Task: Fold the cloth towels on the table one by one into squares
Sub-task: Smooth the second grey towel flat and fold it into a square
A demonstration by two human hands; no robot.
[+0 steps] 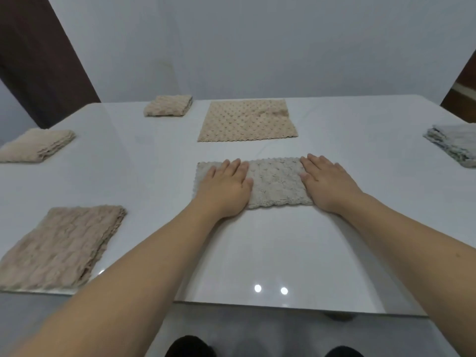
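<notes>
Palms lay flat, each grip spread wide and clamped on nothing: left hand (226, 188) and right hand (325, 182) pressed the ends of the grey towel (277, 182), a half-folded strip mid-desk (257, 253), likely to set its crease; behind it a beige towel (247, 121) waited unfolded

The left hand (226, 188) and right hand (325, 184) cover both ends of the grey towel (277, 182). The picture's edges crop the grey-white towel stack (453, 145) and beige folded towel (36, 145).
</notes>
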